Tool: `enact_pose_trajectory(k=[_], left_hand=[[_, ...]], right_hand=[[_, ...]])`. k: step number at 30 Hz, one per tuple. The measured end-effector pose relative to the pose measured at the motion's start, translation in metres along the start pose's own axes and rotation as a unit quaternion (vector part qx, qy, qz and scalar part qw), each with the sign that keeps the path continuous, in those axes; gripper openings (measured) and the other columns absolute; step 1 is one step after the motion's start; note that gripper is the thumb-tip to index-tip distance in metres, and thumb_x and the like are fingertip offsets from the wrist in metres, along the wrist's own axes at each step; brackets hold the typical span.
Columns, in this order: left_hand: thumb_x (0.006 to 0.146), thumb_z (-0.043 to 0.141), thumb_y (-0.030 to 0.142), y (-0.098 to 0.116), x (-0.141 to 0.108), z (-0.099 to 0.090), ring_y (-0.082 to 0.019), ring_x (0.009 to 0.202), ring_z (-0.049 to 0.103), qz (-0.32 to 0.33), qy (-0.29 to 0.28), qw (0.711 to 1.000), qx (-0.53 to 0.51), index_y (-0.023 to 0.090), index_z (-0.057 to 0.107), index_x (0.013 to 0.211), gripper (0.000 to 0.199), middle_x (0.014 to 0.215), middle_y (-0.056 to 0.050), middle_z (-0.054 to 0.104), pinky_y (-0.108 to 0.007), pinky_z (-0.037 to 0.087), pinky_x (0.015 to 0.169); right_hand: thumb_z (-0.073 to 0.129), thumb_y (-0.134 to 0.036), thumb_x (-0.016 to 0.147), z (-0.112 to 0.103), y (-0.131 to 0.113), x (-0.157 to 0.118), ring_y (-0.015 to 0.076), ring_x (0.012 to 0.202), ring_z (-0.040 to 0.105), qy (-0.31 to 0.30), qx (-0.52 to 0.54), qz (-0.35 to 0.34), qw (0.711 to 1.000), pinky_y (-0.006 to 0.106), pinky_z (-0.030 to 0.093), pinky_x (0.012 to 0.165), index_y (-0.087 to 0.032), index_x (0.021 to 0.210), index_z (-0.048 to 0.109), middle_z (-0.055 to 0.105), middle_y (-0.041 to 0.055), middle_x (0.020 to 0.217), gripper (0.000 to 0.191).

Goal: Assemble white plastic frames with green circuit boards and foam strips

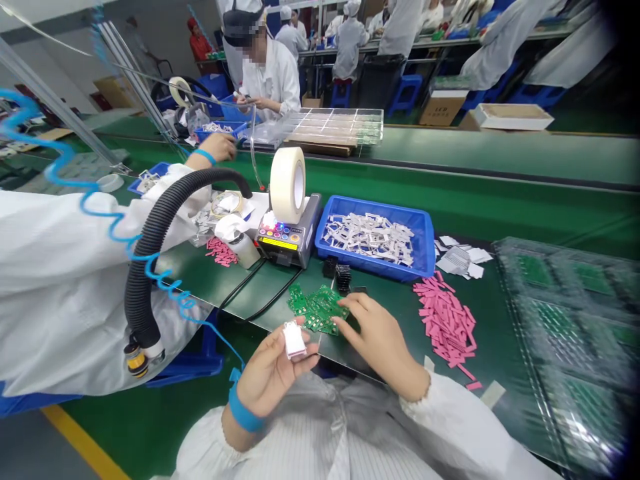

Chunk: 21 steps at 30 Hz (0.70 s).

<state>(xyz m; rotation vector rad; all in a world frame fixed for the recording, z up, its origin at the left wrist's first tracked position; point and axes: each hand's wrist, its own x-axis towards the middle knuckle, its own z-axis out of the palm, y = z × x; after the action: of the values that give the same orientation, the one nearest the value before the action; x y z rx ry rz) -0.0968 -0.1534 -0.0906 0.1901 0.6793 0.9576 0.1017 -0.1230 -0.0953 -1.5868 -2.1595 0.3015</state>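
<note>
My left hand, with a blue band round its wrist, is closed on a small white rectangular part that has a pink strip along its lower edge. Several green circuit boards lie in a loose pile on the table edge beyond it. Over the right side of that pile is my right hand, thumb and fingers apart. Its fingertips are at the boards; whether they touch one I cannot tell. Just behind the pile sit small black ribbed parts.
A blue bin of white frames stands behind the boards, beside a tape dispenser with a large roll. Pink strips and clear trays lie rightward. A black hose and a co-worker's sleeve are leftward.
</note>
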Motion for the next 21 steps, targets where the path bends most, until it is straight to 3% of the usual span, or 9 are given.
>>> enact_pose_trajectory(k=[3,8,11,14,15,17,19,21], left_hand=[[0.076,0.068,0.027,0.005,0.001,-0.003,-0.016,0.075,0.068,0.006,0.007,1.0,0.021,0.013,0.063,0.109,0.036,0.086,-0.006,0.071,-0.03,0.054,0.074],[0.077,0.067,0.029,0.007,0.002,-0.003,-0.016,0.071,0.069,0.005,0.0,0.999,0.053,0.014,0.062,0.102,0.03,0.086,-0.007,0.072,-0.028,0.054,0.069],[0.078,0.066,0.03,0.007,0.002,-0.004,-0.017,0.072,0.07,0.003,-0.003,0.998,0.055,0.015,0.061,0.099,0.026,0.087,-0.009,0.073,-0.028,0.055,0.068],[0.08,0.063,0.03,0.007,0.002,-0.004,-0.018,0.072,0.071,-0.003,-0.004,0.998,0.058,0.014,0.06,0.099,0.025,0.087,-0.011,0.074,-0.027,0.056,0.067],[0.081,0.062,0.031,0.007,0.002,-0.004,-0.018,0.07,0.071,-0.008,-0.005,0.998,0.06,0.014,0.061,0.099,0.025,0.086,-0.011,0.074,-0.026,0.057,0.065],[0.082,0.06,0.032,0.007,0.002,-0.001,-0.017,0.067,0.071,-0.026,-0.016,0.998,0.063,0.013,0.062,0.097,0.024,0.082,-0.011,0.074,-0.024,0.057,0.061],[0.082,0.061,0.03,0.007,0.001,0.003,-0.017,0.062,0.07,-0.052,-0.037,0.996,0.068,0.013,0.063,0.096,0.022,0.076,-0.009,0.074,-0.022,0.057,0.055],[0.08,0.063,0.026,0.007,-0.002,0.008,-0.016,0.058,0.07,-0.079,-0.061,0.992,0.073,0.013,0.065,0.096,0.02,0.073,-0.007,0.074,-0.021,0.056,0.05]], right_hand=[[0.057,-0.03,0.084,0.016,0.012,0.008,0.0232,0.085,0.063,-0.084,-0.063,0.068,0.992,0.031,0.047,0.063,-0.014,0.098,0.062,0.062,0.0094,0.096,0.022],[0.057,-0.024,0.08,0.03,0.013,0.016,0.0187,0.072,0.063,-0.074,-0.061,0.1,0.99,0.027,0.043,0.055,-0.016,0.088,0.062,0.062,0.0067,0.09,0.013],[0.056,-0.024,0.078,0.022,0.016,0.018,0.021,0.074,0.063,-0.051,-0.048,0.116,0.991,0.028,0.043,0.057,-0.015,0.089,0.061,0.064,0.0072,0.088,0.016],[0.055,-0.027,0.078,0.0,0.015,0.017,0.02,0.073,0.062,-0.028,-0.019,0.112,0.993,0.029,0.046,0.059,-0.016,0.093,0.059,0.065,0.0057,0.083,0.019],[0.054,-0.028,0.079,-0.01,0.013,0.016,0.0176,0.069,0.061,-0.024,0.015,0.084,0.996,0.028,0.047,0.059,-0.017,0.095,0.059,0.065,0.0047,0.082,0.02],[0.053,-0.028,0.082,-0.031,0.005,0.015,0.0138,0.066,0.059,-0.027,0.112,-0.042,0.992,0.026,0.049,0.059,-0.018,0.1,0.058,0.065,0.0037,0.084,0.021],[0.052,-0.025,0.085,-0.049,-0.006,0.016,0.0139,0.073,0.06,-0.041,0.183,-0.211,0.959,0.026,0.051,0.065,-0.018,0.105,0.056,0.066,0.0052,0.09,0.022],[0.051,-0.023,0.088,-0.06,-0.015,0.02,0.0164,0.084,0.059,-0.057,0.172,-0.329,0.927,0.029,0.051,0.073,-0.016,0.111,0.054,0.066,0.0076,0.097,0.024]])
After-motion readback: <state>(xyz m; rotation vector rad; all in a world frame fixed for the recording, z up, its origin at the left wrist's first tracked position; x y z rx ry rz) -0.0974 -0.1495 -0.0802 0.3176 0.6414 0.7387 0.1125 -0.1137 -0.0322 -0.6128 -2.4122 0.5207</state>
